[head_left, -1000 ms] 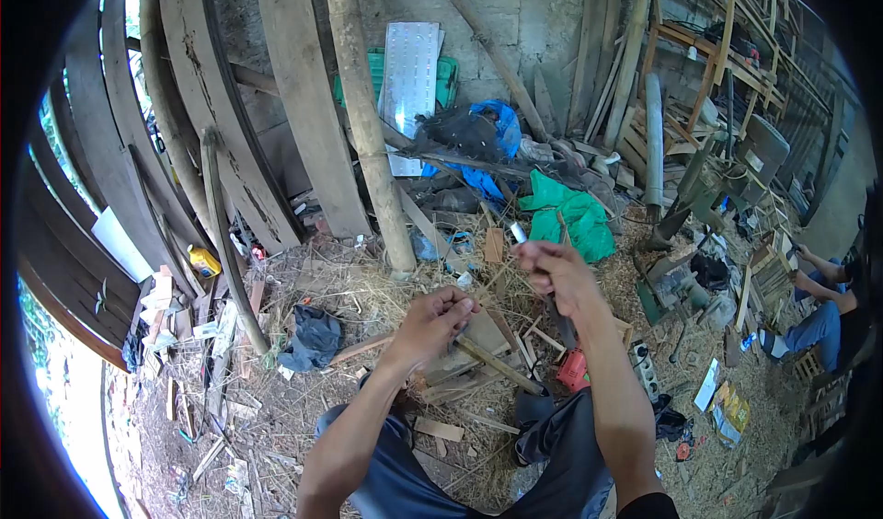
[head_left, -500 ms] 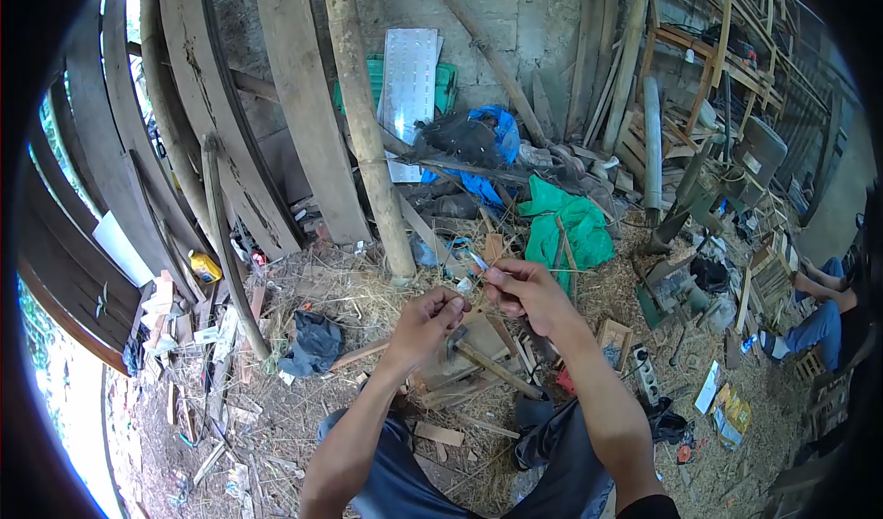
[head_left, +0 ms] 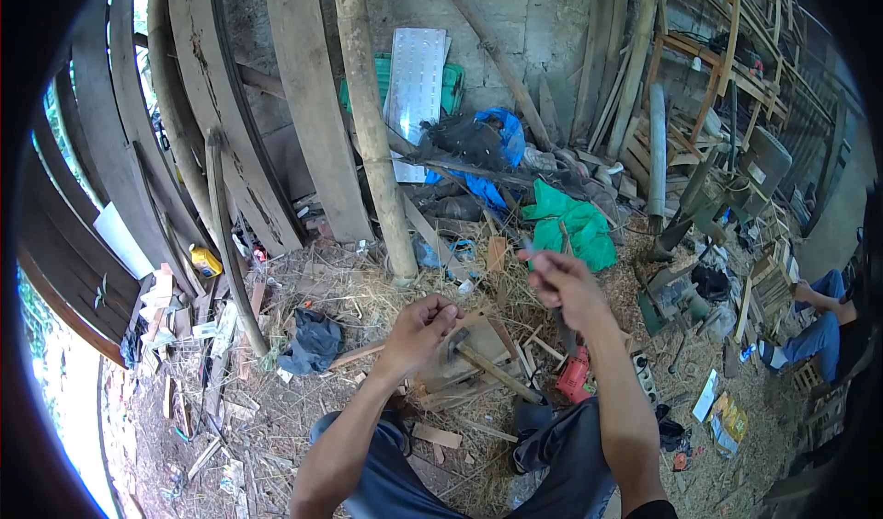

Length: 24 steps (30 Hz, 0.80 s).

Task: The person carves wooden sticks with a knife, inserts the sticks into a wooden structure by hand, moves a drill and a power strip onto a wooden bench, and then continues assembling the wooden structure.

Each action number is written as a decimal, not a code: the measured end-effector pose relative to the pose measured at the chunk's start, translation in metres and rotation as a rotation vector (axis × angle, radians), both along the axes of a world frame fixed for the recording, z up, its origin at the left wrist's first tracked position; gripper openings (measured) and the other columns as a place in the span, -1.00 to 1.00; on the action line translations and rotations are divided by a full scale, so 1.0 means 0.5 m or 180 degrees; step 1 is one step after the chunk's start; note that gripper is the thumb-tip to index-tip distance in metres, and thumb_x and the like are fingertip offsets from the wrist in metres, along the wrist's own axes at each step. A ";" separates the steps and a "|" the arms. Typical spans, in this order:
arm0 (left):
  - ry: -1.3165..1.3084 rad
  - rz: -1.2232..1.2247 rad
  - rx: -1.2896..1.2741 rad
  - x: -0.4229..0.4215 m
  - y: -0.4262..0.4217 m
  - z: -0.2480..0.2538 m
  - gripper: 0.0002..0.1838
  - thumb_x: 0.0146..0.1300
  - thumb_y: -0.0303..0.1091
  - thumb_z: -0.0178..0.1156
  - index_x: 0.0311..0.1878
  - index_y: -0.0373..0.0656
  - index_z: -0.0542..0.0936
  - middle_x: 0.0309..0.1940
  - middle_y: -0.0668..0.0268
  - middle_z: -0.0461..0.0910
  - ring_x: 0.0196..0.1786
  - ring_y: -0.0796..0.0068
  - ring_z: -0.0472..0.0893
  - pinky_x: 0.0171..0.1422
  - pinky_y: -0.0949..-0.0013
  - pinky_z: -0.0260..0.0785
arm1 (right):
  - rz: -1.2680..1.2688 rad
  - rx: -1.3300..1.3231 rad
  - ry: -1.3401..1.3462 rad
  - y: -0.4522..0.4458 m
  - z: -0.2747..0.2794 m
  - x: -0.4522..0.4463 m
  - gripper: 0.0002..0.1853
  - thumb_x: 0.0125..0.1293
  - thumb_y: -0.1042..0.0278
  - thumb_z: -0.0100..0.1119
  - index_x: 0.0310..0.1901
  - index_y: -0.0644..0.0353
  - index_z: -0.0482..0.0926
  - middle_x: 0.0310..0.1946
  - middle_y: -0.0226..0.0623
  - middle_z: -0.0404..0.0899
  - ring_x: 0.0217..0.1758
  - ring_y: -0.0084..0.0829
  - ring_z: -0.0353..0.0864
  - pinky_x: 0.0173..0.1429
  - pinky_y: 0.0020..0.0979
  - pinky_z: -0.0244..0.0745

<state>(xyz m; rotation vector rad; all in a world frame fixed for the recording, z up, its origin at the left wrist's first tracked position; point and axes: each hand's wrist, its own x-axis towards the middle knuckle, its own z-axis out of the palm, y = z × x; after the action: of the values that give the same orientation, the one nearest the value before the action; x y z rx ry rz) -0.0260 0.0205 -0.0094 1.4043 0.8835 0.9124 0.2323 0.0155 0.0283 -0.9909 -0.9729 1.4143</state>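
My left hand is closed in a pinch near the centre, above a wooden block; what it holds, if anything, is too small to name. Off to its right and apart from it, my right hand is closed around a small, blurred light-coloured object that pokes out toward the upper left. On the block between my knees lies a hammer with a wooden handle. A red tool rests on the ground below my right hand.
A black plastic bag lies to the left, a green plastic sheet ahead. A bamboo pole stands before the wall. Another person's leg shows at right. Wood scraps and straw litter the ground.
My hands came close together, then my right hand moved away to the right with its small object. The view has shifted slightly. My left hand stays pinched near the same place.
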 end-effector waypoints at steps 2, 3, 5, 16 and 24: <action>0.0097 -0.0028 -0.0018 0.006 -0.002 0.002 -0.83 0.41 -0.34 0.04 -0.18 -0.24 0.54 -0.50 0.50 0.38 -0.45 0.76 0.28 -0.38 0.62 0.10 | 0.0292 0.0008 -0.0072 -0.008 0.001 -0.057 -0.70 0.34 0.27 0.17 0.00 0.28 0.56 -0.48 -0.45 0.51 -0.65 -0.74 0.18 -0.60 -0.65 0.01; -0.0011 -0.0074 -0.0112 0.009 -0.005 0.007 -0.83 0.41 -0.34 0.04 -0.18 -0.24 0.54 -0.49 0.50 0.39 -0.45 0.76 0.28 -0.38 0.63 0.10 | 0.0455 0.0011 -0.0233 -0.008 -0.003 -0.078 -0.71 0.34 0.26 0.18 -0.01 0.26 0.57 -0.48 -0.44 0.53 -0.64 -0.74 0.20 -0.59 -0.65 0.02; -0.0103 -0.0135 -0.0206 0.014 -0.010 0.015 -0.83 0.42 -0.34 0.04 -0.18 -0.24 0.54 -0.49 0.50 0.39 -0.45 0.76 0.28 -0.38 0.63 0.10 | 0.0604 0.0014 -0.0378 -0.008 -0.007 -0.088 -0.71 0.34 0.25 0.18 -0.02 0.25 0.58 -0.47 -0.43 0.54 -0.64 -0.74 0.21 -0.59 -0.66 0.03; 0.0003 -0.0110 -0.0127 0.025 -0.015 0.025 -0.81 0.39 -0.35 0.06 -0.24 -0.28 0.55 -0.50 0.47 0.45 -0.44 0.71 0.34 -0.34 0.56 0.19 | 0.0321 -0.0519 -0.0088 0.011 -0.009 -0.052 -0.77 0.31 0.32 0.21 -0.11 0.30 0.61 -0.50 -0.45 0.50 -0.64 -0.73 0.23 -0.61 -0.64 0.06; 0.0241 -0.0076 0.0213 0.003 -0.020 0.011 -0.83 0.37 -0.37 0.07 -0.24 -0.28 0.56 -0.49 0.43 0.51 -0.42 0.73 0.38 -0.33 0.53 0.22 | -0.0742 -0.0055 -0.0161 0.052 -0.033 0.059 -0.76 0.31 0.28 0.22 -0.14 0.30 0.60 -0.52 -0.50 0.44 -0.64 -0.75 0.21 -0.65 -0.69 0.00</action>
<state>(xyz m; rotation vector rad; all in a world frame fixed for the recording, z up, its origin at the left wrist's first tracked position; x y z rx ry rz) -0.0245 0.0103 -0.0042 1.5122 0.8981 0.8826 0.2615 0.0415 0.0119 -1.1194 -0.8527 1.2103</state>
